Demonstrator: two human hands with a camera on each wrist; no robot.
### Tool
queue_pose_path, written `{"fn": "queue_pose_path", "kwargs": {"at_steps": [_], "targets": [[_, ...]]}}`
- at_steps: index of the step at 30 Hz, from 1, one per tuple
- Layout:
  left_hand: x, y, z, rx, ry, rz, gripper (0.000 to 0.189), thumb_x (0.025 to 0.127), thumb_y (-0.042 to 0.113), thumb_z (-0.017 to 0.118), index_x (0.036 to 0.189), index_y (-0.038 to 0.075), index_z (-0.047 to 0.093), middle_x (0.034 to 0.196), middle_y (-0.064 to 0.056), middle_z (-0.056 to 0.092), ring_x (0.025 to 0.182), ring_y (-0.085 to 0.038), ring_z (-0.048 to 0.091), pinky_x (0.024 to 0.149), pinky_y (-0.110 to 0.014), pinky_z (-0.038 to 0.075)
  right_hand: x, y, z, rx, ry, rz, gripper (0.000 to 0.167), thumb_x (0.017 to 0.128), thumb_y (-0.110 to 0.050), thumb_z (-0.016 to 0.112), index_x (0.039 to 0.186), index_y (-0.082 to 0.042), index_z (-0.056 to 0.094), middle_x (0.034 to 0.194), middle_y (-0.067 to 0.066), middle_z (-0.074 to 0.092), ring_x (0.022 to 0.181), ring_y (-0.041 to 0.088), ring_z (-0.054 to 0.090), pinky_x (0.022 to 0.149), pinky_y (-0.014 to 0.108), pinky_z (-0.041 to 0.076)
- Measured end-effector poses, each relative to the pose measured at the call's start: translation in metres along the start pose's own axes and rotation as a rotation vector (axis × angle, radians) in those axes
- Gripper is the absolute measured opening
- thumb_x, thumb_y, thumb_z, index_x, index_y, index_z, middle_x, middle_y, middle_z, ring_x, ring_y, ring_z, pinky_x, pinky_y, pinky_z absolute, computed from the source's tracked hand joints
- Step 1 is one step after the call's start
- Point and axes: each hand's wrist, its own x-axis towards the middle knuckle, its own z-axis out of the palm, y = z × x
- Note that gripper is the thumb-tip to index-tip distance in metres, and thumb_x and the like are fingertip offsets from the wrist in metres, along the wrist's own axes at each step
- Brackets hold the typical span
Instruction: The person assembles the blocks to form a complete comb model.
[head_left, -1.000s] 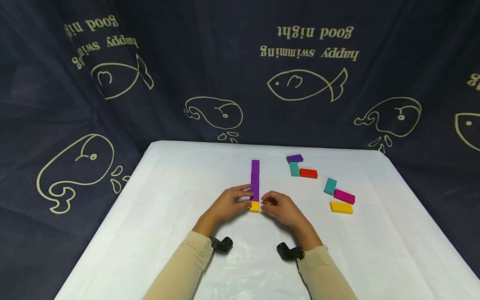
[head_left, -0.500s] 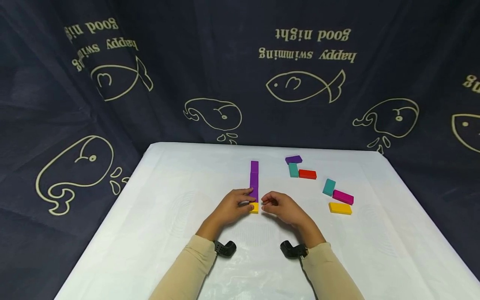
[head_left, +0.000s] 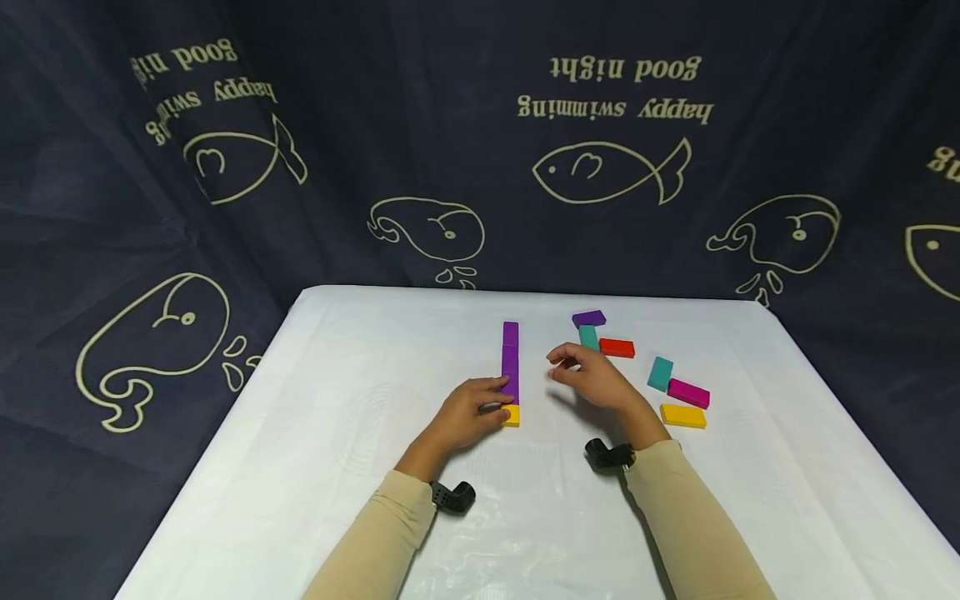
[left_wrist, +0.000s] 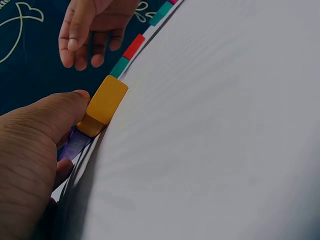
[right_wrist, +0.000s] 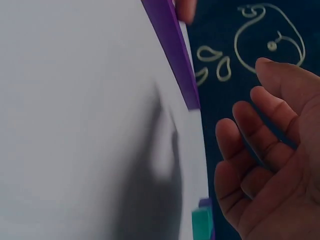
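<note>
A straight row of purple blocks (head_left: 510,360) ends at the near side in a yellow block (head_left: 512,420). My left hand (head_left: 462,414) rests against this near end from the left: its thumb touches the yellow block (left_wrist: 105,102) while other fingers lie on the nearest purple piece. My right hand (head_left: 592,377) hovers right of the row with loosely bent fingers and holds nothing. Seen from the right wrist, that hand (right_wrist: 280,155) is apart from the purple row (right_wrist: 172,55). Its nearest loose piece in the head view is a teal block (head_left: 588,337), partly covered by it.
Beyond the right hand lie a dark purple block (head_left: 589,318) and a red block (head_left: 617,347). Farther right are another teal block (head_left: 661,373), a magenta block (head_left: 688,393) and a yellow block (head_left: 683,416). A dark curtain (head_left: 480,108) hangs behind the white table (head_left: 360,517).
My right hand has left the row's near end and moved away to the right and farther back. The left hand has shifted slightly onto the row; the blocks look unmoved.
</note>
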Motion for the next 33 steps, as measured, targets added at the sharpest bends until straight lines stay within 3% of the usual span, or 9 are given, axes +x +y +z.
{"fn": "queue_pose_path", "kwargs": {"at_steps": [10, 17, 24, 33], "targets": [[0.0, 0.0, 0.002, 0.015, -0.004, -0.015, 0.027, 0.09, 0.018, 0.073, 0.116, 0.009, 0.074, 0.141, -0.007, 0.057, 0.13, -0.027, 0.051, 0.111, -0.043, 0.038, 0.023, 0.029, -0.036, -0.035, 0.099, 0.034, 0.038, 0.095, -0.018, 0.068, 0.125, 0.002, 0.06, 0.124, 0.022, 0.061, 0.111, 0.035, 0.056, 0.091, 0.048, 0.046], [-0.001, 0.001, 0.0, 0.026, 0.001, -0.012, 0.028, 0.09, 0.018, 0.073, 0.116, 0.009, 0.074, 0.141, -0.007, 0.057, 0.13, -0.028, 0.051, 0.11, -0.043, 0.038, 0.034, 0.044, -0.058, -0.09, 0.124, 0.071, 0.038, 0.096, -0.019, 0.066, 0.127, 0.001, 0.059, 0.128, 0.021, 0.056, 0.113, 0.036, 0.054, 0.082, 0.043, 0.049], [-0.002, 0.002, -0.001, 0.028, 0.0, -0.03, 0.028, 0.09, 0.018, 0.073, 0.116, 0.009, 0.074, 0.141, -0.007, 0.057, 0.13, -0.028, 0.05, 0.11, -0.045, 0.038, 0.046, 0.057, -0.069, -0.162, 0.085, 0.129, 0.041, 0.096, -0.023, 0.066, 0.13, -0.002, 0.058, 0.133, 0.02, 0.053, 0.118, 0.037, 0.049, 0.089, 0.047, 0.047], [-0.001, 0.001, -0.001, 0.039, -0.011, -0.031, 0.028, 0.091, 0.02, 0.072, 0.117, 0.01, 0.074, 0.142, -0.006, 0.056, 0.131, -0.028, 0.05, 0.111, -0.044, 0.037, 0.054, 0.068, -0.066, -0.158, 0.01, 0.141, 0.047, 0.093, -0.015, 0.068, 0.134, 0.004, 0.053, 0.135, 0.027, 0.049, 0.113, 0.039, 0.053, 0.1, 0.053, 0.043]]}}
